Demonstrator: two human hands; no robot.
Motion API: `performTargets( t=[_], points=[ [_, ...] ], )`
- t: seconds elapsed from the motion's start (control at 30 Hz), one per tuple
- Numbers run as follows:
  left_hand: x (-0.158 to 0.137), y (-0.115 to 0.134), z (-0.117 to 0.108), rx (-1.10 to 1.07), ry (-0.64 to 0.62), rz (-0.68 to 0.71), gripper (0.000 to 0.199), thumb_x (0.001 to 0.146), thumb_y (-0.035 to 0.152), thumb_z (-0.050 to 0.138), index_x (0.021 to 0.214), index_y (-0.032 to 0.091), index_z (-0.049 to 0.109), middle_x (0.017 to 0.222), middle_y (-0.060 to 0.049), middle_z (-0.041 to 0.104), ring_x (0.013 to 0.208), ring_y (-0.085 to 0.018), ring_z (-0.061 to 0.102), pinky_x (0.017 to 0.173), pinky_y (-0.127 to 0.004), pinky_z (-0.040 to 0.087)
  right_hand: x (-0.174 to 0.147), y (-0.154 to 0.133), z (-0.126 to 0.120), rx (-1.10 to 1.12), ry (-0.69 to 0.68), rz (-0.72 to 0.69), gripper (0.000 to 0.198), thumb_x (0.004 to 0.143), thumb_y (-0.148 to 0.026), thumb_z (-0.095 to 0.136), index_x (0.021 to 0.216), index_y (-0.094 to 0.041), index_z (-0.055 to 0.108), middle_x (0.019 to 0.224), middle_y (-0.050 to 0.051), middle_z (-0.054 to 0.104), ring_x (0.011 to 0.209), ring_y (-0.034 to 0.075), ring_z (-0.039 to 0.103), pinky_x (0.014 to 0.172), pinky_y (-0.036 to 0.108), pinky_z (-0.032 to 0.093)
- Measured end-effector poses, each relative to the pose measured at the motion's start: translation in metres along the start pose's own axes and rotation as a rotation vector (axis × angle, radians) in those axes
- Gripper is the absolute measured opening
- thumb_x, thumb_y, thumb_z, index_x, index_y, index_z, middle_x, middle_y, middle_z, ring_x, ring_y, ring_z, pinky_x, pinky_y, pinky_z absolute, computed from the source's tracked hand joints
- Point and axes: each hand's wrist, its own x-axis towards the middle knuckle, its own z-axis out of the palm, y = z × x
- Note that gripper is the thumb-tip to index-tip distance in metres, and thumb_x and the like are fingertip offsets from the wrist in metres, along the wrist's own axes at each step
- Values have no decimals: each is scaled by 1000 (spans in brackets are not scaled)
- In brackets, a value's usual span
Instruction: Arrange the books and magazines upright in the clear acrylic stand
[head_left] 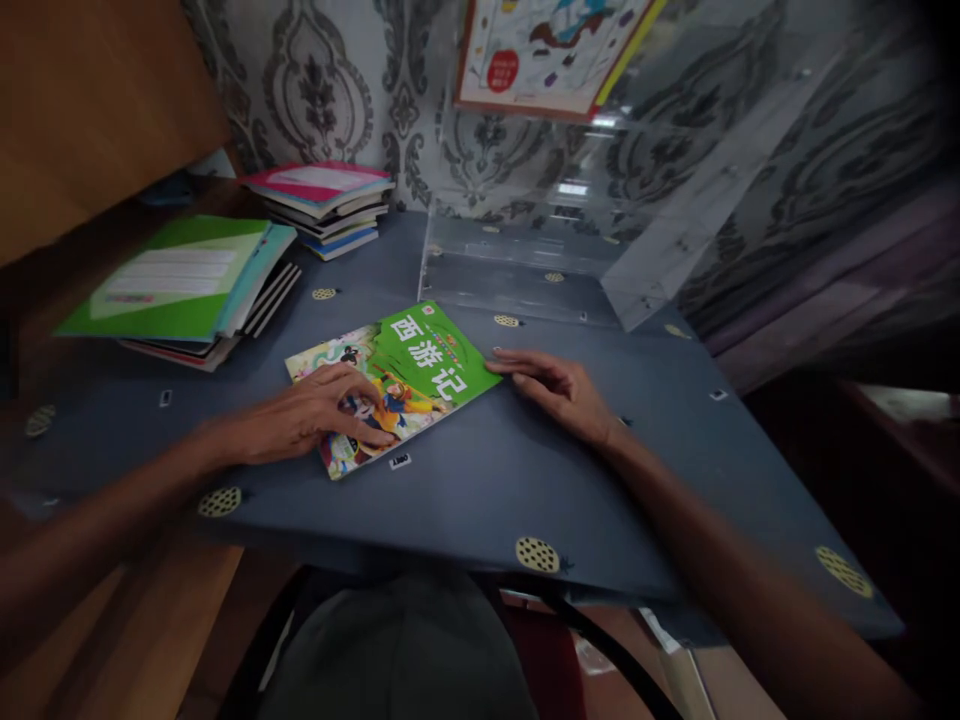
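Observation:
A children's book [439, 365] with a green and illustrated cover lies flat and slightly turned on the blue table. Large white characters run across its green part. My left hand [322, 410] rests on the lower left of the cover, thumb and fingers spread over the picture. Beside the book's right corner is my right hand [559, 390], its fingers stretched out towards that corner and touching or nearly touching it. Neither hand is closed round anything.
Left of the book stand a stack topped by a green book [180, 275] and, behind it, a pink-topped stack [322, 185]. At the back a clear acrylic stand [675, 240] holds another book [536, 60] upright. The patterned tablecloth [465, 520] ends near my body.

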Motion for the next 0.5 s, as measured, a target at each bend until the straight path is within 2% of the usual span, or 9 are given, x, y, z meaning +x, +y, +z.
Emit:
performTargets(
  t=[0.07,0.13,0.27,0.37,0.5],
  points=[
    [-12,0,-3,-46,31,-31,71,89,-7,40,128,47,65,130,-1,58,122,-20,51,106,-41,41,-1,-2,-1,-51,6,-4,41,96,-53,57,127,-27,66,119,6,76,118,26,68,108,49,49],
    [-19,-6,-8,-94,100,-82,61,91,-4,39,120,39,71,125,-3,61,118,-19,54,103,-36,44,2,-7,-2,-157,29,-51,37,97,-51,55,121,-28,69,116,7,77,119,27,67,107,51,49],
    [-18,-32,-17,-66,329,-317,40,97,10,42,120,26,71,109,-6,64,104,-19,60,93,-33,48,28,-27,15,-383,40,-222,29,98,-42,55,112,-26,74,119,11,72,117,31,65,102,53,52],
    [-11,-54,-16,-74,378,-435,32,99,18,45,118,20,70,102,-6,66,96,-18,63,88,-33,49,62,-49,56,-374,-174,-404,32,101,-32,49,125,-25,69,123,12,70,118,29,65,101,52,53],
    [-9,-71,-7,-159,406,-418,28,98,18,46,114,19,70,102,-6,69,94,-17,65,86,-31,50,107,-72,125,-375,-424,-601,37,100,-22,46,132,-26,64,134,10,65,130,25,56,110,51,47]
  ],
)
